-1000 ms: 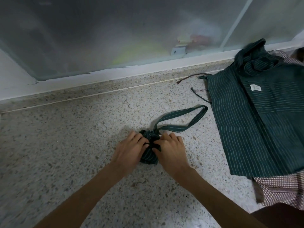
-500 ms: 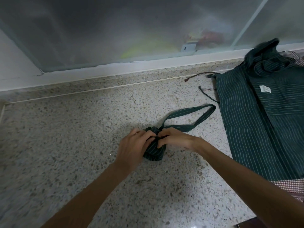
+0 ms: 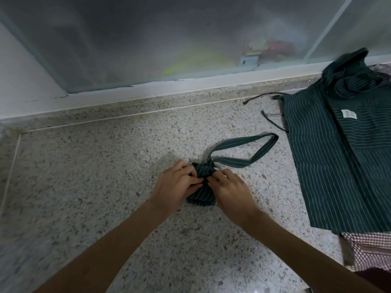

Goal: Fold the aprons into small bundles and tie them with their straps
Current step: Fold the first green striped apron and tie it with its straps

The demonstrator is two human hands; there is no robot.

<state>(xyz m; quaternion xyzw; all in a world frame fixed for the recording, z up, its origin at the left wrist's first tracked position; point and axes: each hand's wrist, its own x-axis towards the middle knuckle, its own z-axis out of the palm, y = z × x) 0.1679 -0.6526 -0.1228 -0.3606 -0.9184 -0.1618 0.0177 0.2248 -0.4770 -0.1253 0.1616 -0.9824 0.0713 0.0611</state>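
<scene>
Both hands, left hand (image 3: 176,183) and right hand (image 3: 231,188), pinch the bundle (image 3: 202,187); any slack at its strap loop (image 3: 243,152) risks unrolling.

A home kitchen is suggested by a speckled grey granite counter (image 3: 88,178) set under a frosted sliding glass window (image 3: 148,39), with striped dark green aprons (image 3: 342,157) laid out.

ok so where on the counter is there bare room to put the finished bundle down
Bare counter lies left of the left hand, out to the window ledge. Right of the bundle it is crowded: the strap loop, then the striped apron lying on a checked cloth. The right hand grips the bundle too.
</scene>
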